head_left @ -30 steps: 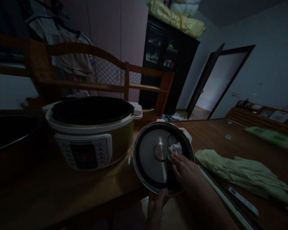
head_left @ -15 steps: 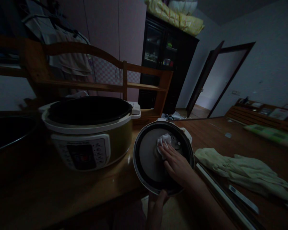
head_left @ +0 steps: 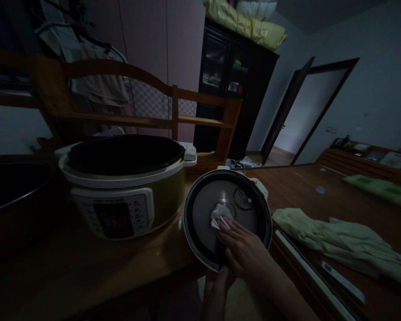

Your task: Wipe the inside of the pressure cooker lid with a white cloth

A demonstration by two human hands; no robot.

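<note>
your right hand (head_left: 243, 249) holds a crumpled white cloth (head_left: 219, 213) against the round, steel-faced, black-rimmed lid (head_left: 239, 214); your left hand (head_left: 218, 283) grips its six-o'clock edge. the lid is at four o'clock from the oval green-and-white cooker (head_left: 123, 189). wiping seems under way; what remains cannot be told.

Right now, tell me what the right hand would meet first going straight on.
The right hand would first meet the crumpled white wipe it touches, then probably the cooker lid; depth is unclear.
</note>
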